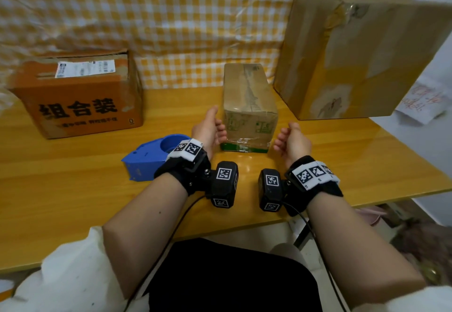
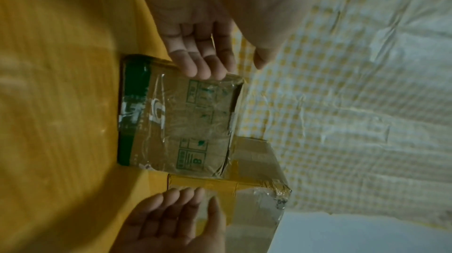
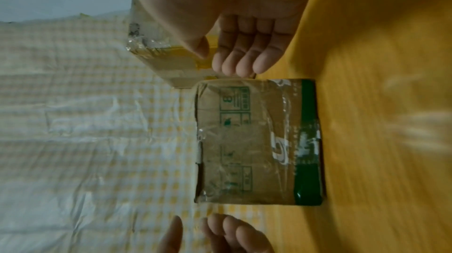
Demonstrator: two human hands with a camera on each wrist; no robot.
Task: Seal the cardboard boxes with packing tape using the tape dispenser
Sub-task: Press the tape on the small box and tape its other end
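Note:
A small cardboard box (image 1: pixel 249 106) with a green band at its base and old clear tape stands in the middle of the wooden table (image 1: pixel 73 189). My left hand (image 1: pixel 217 122) is just left of the box, palm turned toward it and fingers loose. My right hand (image 1: pixel 286 133) hovers a little right of the box with loosely curled fingers and holds nothing. The blue tape dispenser (image 1: pixel 149 158) lies on the table behind my left wrist, untouched. In the wrist views the box (image 2: pixel 181 121) (image 3: pixel 259 141) sits between my left hand (image 2: pixel 220 63) and my right hand (image 3: pixel 221 59).
An orange printed box (image 1: pixel 80 96) with a shipping label stands at the back left. A large worn cardboard box (image 1: pixel 352 62) leans at the back right, close to the small box. A yellow checked cloth (image 1: pixel 171 17) covers the wall. The table's right edge (image 1: pixel 415 164) is near.

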